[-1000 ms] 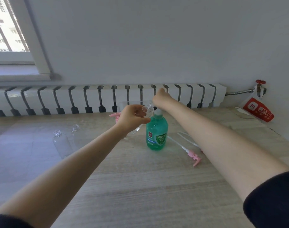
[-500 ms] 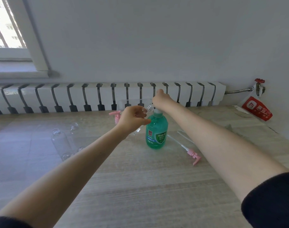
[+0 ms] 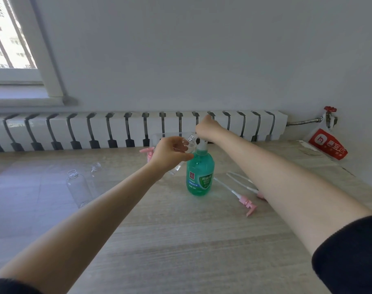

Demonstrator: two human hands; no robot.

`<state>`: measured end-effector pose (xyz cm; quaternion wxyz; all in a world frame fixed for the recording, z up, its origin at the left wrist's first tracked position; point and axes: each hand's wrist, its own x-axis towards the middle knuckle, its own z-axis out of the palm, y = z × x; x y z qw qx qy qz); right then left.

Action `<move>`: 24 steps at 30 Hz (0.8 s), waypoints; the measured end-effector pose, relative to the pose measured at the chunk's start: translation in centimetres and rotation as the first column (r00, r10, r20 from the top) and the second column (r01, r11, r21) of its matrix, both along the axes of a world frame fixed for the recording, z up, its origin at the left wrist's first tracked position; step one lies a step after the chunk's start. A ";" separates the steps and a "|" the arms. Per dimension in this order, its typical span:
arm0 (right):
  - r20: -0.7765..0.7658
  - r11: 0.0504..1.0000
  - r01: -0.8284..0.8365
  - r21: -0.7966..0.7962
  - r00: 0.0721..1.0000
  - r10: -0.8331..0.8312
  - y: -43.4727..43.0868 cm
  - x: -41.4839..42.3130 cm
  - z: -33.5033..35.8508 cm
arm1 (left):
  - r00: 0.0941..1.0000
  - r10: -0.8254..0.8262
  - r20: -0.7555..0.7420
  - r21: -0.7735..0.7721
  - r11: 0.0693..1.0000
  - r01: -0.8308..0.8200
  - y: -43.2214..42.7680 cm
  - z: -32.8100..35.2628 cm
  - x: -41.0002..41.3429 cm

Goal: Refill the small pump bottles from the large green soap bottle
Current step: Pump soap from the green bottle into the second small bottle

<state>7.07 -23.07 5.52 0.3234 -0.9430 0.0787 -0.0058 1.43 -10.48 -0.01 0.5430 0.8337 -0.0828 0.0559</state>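
Observation:
A large green soap bottle (image 3: 199, 177) stands upright in the middle of the wooden table (image 3: 180, 240). My right hand (image 3: 206, 127) sits on top of its white pump, fingers bent down over the pump head, which is hidden. My left hand (image 3: 168, 154) grips a small clear bottle (image 3: 188, 145), tilted with its open threaded neck up against the green bottle's pump. Two more small clear bottles, one near (image 3: 78, 187) and one farther back (image 3: 96, 167), stand uncapped at the left.
Two pink pump tops with long tubes, one in front (image 3: 246, 203) and one behind it (image 3: 260, 195), lie right of the green bottle, partly under my right forearm. A third pink pump (image 3: 146, 151) shows behind my left hand. A red bag (image 3: 327, 146) lies far right; a radiator (image 3: 117, 128) runs behind the table.
Both hands keep their places at the green bottle's pump. Only the view has shifted slightly.

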 end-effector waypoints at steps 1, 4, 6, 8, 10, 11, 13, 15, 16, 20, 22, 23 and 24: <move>0.006 1.000 -0.002 -0.005 1.000 0.002 0.0 0.0 0.1 | 1.000 0.003 0.005 0.003 1.000 -0.003 0.0 0.1 0.0; 0.022 1.000 -0.015 -0.011 1.000 0.015 0.1 0.1 0.1 | 1.000 0.010 0.007 0.007 1.000 -0.010 0.3 0.2 0.0; 0.024 1.000 -0.023 -0.011 0.999 0.023 0.2 0.1 0.1 | 1.000 0.007 0.003 0.007 1.000 -0.007 0.3 0.2 0.0; 0.018 1.000 -0.030 -0.008 0.999 0.031 0.4 0.4 0.0 | 1.000 0.001 -0.002 0.004 1.000 -0.001 0.2 0.2 0.1; 0.004 0.999 -0.030 0.018 1.000 0.030 0.6 0.6 -0.2 | 1.000 0.000 -0.010 0.001 1.000 0.001 0.2 0.2 0.0; -0.007 0.999 -0.025 0.028 1.000 0.026 0.7 0.6 -0.3 | 1.000 0.000 -0.011 0.001 1.000 0.000 0.3 0.2 0.0; -0.033 0.999 -0.021 0.032 0.999 0.022 0.8 0.7 -0.6 | 1.000 0.004 -0.014 0.003 1.000 -0.004 0.4 0.0 0.0; -0.044 0.999 -0.027 0.019 0.999 0.028 0.8 1.0 -1.1 | 1.000 -0.001 -0.014 0.000 1.000 0.001 0.4 -0.1 -0.1; -0.046 0.999 -0.032 0.012 0.998 0.033 0.8 1.1 -1.2 | 1.000 -0.002 -0.015 -0.002 1.000 0.002 0.4 -0.2 -0.1; -0.049 0.999 -0.041 0.008 0.998 0.041 0.7 1.4 -1.9 | 1.000 0.002 -0.017 0.000 1.000 -0.002 0.3 -0.7 0.0; -0.045 0.999 -0.035 -0.001 0.998 0.035 0.6 1.4 -2.1 | 1.000 -0.004 -0.023 -0.005 1.000 0.004 0.2 -0.8 0.0; -0.047 0.999 -0.036 0.003 0.998 0.036 0.6 1.4 -2.2 | 1.000 -0.002 -0.027 -0.001 1.000 0.002 0.2 -0.9 -0.1; -0.046 0.999 -0.038 0.009 0.998 0.039 0.5 1.4 -2.2 | 1.000 0.000 -0.028 0.005 1.000 0.000 0.2 -0.9 -0.1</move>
